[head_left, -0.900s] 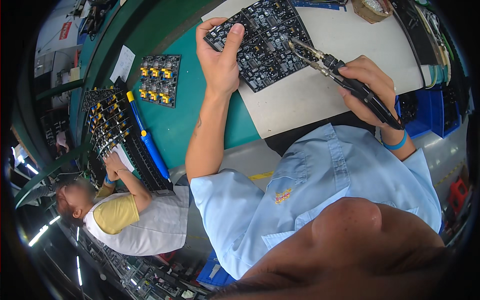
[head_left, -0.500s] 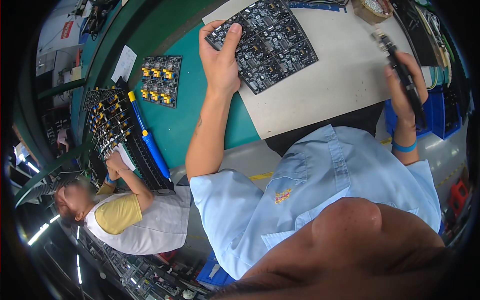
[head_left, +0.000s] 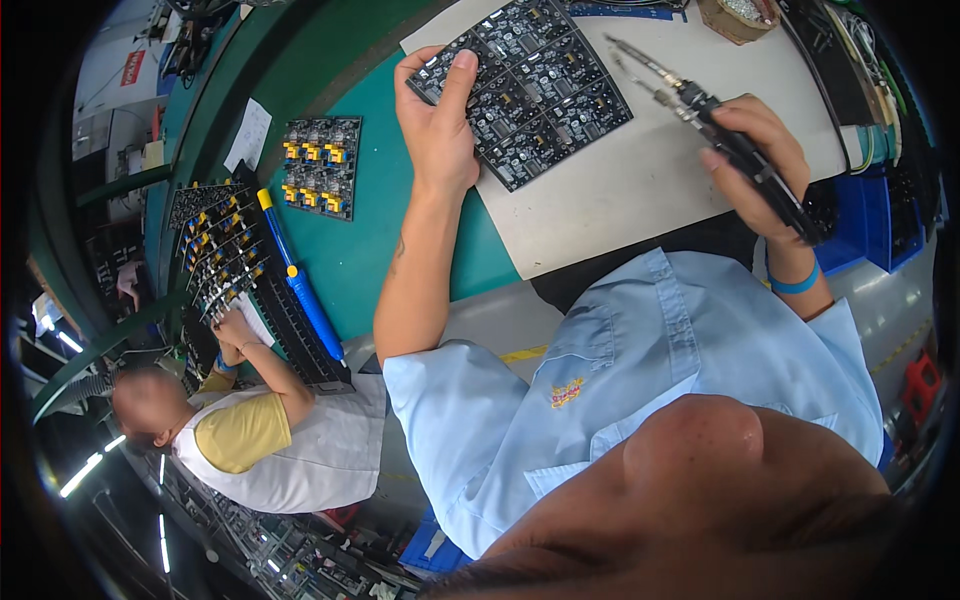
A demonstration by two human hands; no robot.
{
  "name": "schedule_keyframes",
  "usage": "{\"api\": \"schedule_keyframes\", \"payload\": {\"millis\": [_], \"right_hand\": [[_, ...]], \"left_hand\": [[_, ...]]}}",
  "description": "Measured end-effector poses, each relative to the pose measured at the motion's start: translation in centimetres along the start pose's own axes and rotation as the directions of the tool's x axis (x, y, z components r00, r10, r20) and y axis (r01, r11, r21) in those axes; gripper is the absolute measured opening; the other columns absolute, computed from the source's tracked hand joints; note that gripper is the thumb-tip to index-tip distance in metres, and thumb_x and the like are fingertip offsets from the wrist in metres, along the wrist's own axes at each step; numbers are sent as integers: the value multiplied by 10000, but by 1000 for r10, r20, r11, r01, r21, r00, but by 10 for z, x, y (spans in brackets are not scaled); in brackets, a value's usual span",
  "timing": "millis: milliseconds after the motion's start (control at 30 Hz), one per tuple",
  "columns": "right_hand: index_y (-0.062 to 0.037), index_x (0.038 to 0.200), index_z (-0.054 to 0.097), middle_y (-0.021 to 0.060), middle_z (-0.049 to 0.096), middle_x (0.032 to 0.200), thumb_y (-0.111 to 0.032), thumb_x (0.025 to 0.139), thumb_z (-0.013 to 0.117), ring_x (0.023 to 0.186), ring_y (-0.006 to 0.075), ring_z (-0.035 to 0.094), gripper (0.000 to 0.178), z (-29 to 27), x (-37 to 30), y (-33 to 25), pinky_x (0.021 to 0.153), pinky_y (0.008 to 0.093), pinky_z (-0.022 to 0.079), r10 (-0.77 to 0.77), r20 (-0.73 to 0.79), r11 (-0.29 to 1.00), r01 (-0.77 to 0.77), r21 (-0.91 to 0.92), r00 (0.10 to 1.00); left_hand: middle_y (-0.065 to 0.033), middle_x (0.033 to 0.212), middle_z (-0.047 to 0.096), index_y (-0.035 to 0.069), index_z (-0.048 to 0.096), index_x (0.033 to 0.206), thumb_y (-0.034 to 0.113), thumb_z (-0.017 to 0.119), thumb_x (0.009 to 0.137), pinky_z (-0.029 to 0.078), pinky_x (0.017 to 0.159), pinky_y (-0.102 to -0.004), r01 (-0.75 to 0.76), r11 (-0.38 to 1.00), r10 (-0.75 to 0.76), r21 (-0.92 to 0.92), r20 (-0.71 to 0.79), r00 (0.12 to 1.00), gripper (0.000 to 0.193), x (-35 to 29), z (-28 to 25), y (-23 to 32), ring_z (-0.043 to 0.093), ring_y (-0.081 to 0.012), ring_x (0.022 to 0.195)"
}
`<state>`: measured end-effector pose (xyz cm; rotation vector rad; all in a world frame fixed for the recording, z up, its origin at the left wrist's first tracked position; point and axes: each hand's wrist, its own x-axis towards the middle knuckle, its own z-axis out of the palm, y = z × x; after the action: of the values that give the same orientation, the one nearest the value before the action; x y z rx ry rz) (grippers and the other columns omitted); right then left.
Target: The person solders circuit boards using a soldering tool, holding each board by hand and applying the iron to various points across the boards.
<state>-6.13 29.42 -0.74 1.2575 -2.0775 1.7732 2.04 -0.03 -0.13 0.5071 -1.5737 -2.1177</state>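
Note:
My left hand (head_left: 440, 130) is closed on the left edge of a dark circuit board panel (head_left: 545, 90), thumb on top. The panel is divided into several sections full of small parts and is held tilted over a pale sheet (head_left: 640, 190). In my right hand (head_left: 770, 150) is a black soldering iron (head_left: 748, 155). Two thin metal prongs reach from its front toward the panel's right edge, apart from it. Left of my left forearm, another board (head_left: 320, 165) with yellow components lies on the green mat (head_left: 385, 230).
A blue solder sucker (head_left: 312, 305) lies beside a black rack (head_left: 285, 310) of boards at left. A co-worker (head_left: 250, 425) reaches toward it. A small brown container (head_left: 738, 22) with pale contents stands at the far right. Blue bins (head_left: 865, 225) are beyond my right wrist.
My right hand has moved left with the soldering iron, bringing its prongs from near the brown container to beside the panel. The left hand and panel have barely moved.

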Motion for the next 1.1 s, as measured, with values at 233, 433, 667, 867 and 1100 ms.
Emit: {"api": "schedule_keyframes", "payload": {"millis": [233,433,667,867,1100], "right_hand": [[33,1129,682,126,681,950,86,699,707,778,211,581,434,14,8,-3,726,296,478,-61,164,997,51,64,984],[34,1115,690,120,685,909,82,696,708,770,209,576,423,16,9,-1,721,295,477,-61,162,997,52,59,985],[35,1117,689,120,686,926,82,700,707,764,208,577,420,15,9,-3,713,290,476,-53,177,998,44,54,983],[30,1118,689,123,684,941,81,706,709,770,211,589,416,10,11,-8,714,280,480,-14,194,998,3,57,981],[26,1138,674,123,676,933,78,728,708,786,209,606,415,-13,8,-10,726,283,491,-16,94,999,13,30,995]], "left_hand": [[-113,1006,667,45,473,1205,110,705,941,530,749,-257,-40,999,39,25,26,999,358,0,-1,-3,645,-138,841],[-109,997,670,47,475,1203,101,708,937,528,747,-254,-75,997,75,21,41,996,357,0,-2,-5,643,-134,838],[-103,989,672,48,476,1202,93,710,934,526,751,-251,-83,997,83,-1,58,995,359,-1,0,-4,642,-132,840],[-102,991,672,48,476,1201,92,712,934,525,757,-252,-93,996,93,-4,75,993,359,0,-1,-4,642,-132,846],[-108,1008,668,52,476,1203,105,710,938,526,762,-260,-17,1000,17,-9,25,1000,357,0,1,-2,640,-136,849]]}}
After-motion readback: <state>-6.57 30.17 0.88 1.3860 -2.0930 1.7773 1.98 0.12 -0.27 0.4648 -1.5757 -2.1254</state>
